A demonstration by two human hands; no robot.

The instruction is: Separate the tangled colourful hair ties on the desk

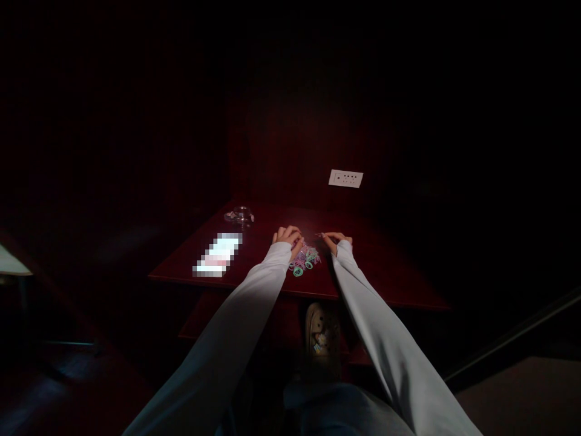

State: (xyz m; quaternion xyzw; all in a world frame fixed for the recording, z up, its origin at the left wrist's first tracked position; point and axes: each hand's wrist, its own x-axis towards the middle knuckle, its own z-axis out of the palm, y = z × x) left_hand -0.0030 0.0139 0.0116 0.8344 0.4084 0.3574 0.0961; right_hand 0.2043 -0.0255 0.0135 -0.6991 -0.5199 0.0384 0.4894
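Note:
A small heap of pink, purple and green hair ties [310, 254] lies on the dark red desk [385, 278]. Over the heap's left edge is my left hand [287, 235], its fingers curled toward the thumb; whatever they hold, if anything, is hidden. To the right of the heap and slightly beyond it, my right hand [336, 238] pinches a small pinkish thing between thumb and forefinger, which looks like a hair tie [318, 235]. One green hair tie [298, 272] lies at the near side of the heap. Long pale sleeves cover both arms.
A lit, pixelated rectangle [218, 254] lies on the desk's left part. Behind it stands a clear glass jar [243, 214] with small pale items beside it. A white wall socket [345, 178] is on the back panel. A shoe [322, 333] shows below the desk's front edge.

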